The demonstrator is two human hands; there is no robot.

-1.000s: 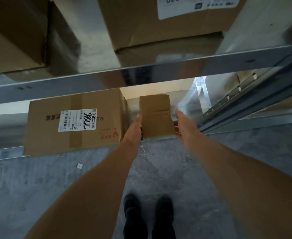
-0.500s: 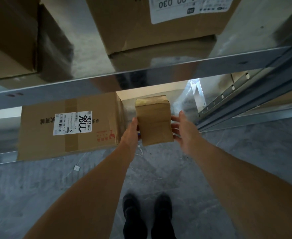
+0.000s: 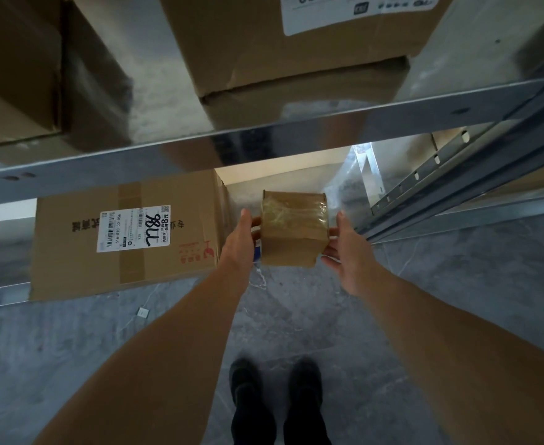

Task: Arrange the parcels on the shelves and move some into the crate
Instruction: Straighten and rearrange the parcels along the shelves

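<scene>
While the small parcel is held at the front edge of the lower shelf, just right of the large labelled box, the left hand and right hand clasp its opposite sides, fingers curled against the cardboard. Other boxes sit on the upper shelf. No crate is visible. Arranging appears to be under way, with crate loading probably still to come.

Small parcel: tan-brown cardboard, upper face under glossy clear tape with a yellowish sheen.
Large carton: kraft brown, one darker brown tape band, black characters, red printed logo.
Shipping label: white, black barcodes, black handwritten numerals.
Upper carton: brown.
Upper label: white, black print.
Shelf rail: silver-grey.
Floor: grey, pale-veined.
Shoes: black.
</scene>
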